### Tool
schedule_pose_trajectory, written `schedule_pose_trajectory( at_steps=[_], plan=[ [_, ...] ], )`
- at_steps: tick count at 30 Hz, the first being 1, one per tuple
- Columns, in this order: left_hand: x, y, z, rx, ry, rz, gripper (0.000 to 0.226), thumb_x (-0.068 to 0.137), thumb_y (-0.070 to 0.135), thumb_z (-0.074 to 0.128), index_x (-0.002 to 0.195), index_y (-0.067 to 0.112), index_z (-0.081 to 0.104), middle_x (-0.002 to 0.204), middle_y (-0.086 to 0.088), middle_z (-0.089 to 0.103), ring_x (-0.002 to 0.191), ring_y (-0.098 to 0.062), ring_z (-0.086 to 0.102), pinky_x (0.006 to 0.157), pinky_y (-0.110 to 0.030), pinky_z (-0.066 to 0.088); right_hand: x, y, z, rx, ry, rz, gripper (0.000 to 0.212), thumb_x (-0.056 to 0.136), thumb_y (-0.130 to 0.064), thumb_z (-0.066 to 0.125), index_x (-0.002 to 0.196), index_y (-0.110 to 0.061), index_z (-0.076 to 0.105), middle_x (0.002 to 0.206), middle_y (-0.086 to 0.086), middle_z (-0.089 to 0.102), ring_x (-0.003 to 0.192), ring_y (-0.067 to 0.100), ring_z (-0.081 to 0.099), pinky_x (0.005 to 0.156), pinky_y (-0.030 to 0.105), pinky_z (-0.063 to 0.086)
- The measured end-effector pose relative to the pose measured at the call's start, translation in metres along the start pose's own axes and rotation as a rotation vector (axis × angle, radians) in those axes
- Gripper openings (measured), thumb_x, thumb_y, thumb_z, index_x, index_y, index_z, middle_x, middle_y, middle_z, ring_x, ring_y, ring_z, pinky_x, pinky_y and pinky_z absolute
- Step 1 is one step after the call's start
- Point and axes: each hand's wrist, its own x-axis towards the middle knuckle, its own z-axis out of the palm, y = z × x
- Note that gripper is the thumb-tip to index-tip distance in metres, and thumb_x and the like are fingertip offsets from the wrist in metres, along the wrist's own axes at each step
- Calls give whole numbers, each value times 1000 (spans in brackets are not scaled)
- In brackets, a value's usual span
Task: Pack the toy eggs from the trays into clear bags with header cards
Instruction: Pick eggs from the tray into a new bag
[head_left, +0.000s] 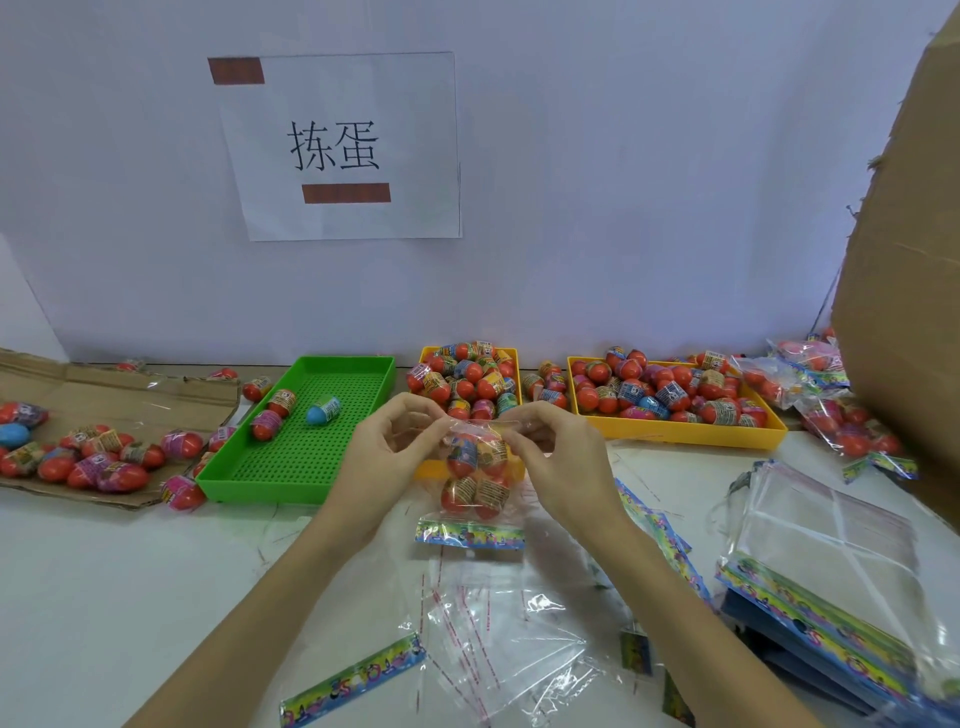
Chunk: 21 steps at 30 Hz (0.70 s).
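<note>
Nearest, loose clear bags (498, 639) with printed header cards (353, 680) lie scattered on the white surface (130, 571), within easy reach for the next fill, and a neat stack of empty bags (821, 551) waits at the right. Above them both hands hold one filled bag (480, 478) upright, its header card hanging at the bottom and four toy eggs showing inside. The left hand (387, 447) and the right hand (558, 457) each pinch the open top edge between curled fingers and thumb, apparently to fold or seal the mouth so the eggs stay in. Behind the hands sit the trays: a green tray (306, 467) holding only three eggs, a yellow tray (470, 382) heaped high, and a wider yellow tray (675, 431) also full, so plenty of packing remains. Finished bags (852, 431) pile up at the far right beside a cardboard box (904, 291), and more eggs lie on flattened cardboard (104, 384) at the left. A paper sign (343, 145) hangs on the wall.
</note>
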Motion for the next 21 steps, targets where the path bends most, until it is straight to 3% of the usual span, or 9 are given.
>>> schedule_pose_trajectory(
  at_steps=[2,5,9,12,15,18,21],
  plan=[
    [1,1,2,-29,19,3,8,100,16,67,102,9,63,99,-15,77,89,-33,76,78,-40,64,0,1,0,-23,7,-1,13,92,-9,74,101,-19,75,89,-12,71,83,-2,65,73,9,49],
    [1,5,1,-54,50,-11,9,104,14,61,106,6,58,100,-13,78,85,-34,77,69,-35,64,0,2,-1,26,0,37,12,92,-13,75,103,-19,76,89,-10,72,84,2,67,77,13,53],
    [1,7,2,-108,84,-75,9,104,11,62,108,3,60,92,-14,78,84,-31,77,73,-35,64,2,4,-3,224,-63,145,10,91,-16,76,97,-24,78,88,-4,76,86,11,71,81,25,60],
    [6,10,-4,-306,-36,-207,26,99,13,68,120,-1,61,107,-28,75,93,-34,76,82,-37,64,3,7,-7,303,-87,199,7,92,-17,76,95,-21,81,87,-2,77,84,11,72,80,26,60],
    [9,11,-15,-489,-251,-326,52,87,19,66,134,-2,59,124,-30,70,115,-38,71,98,-39,60,4,10,-11,341,-94,246,6,91,-17,77,95,-18,81,86,0,78,81,12,73,79,26,61],
    [8,7,-17,-292,-271,-289,54,82,18,81,132,7,64,122,-18,75,119,-32,71,100,-40,59,4,10,-14,375,-106,269,6,90,-15,77,95,-13,80,84,4,78,78,13,72,76,24,60],
    [5,3,-15,-27,-155,-198,33,83,24,88,113,18,78,113,-7,79,107,-21,76,83,-24,61,5,9,-16,397,-120,272,8,89,-17,78,95,-12,80,86,7,78,80,15,73,76,23,60]
  ],
)
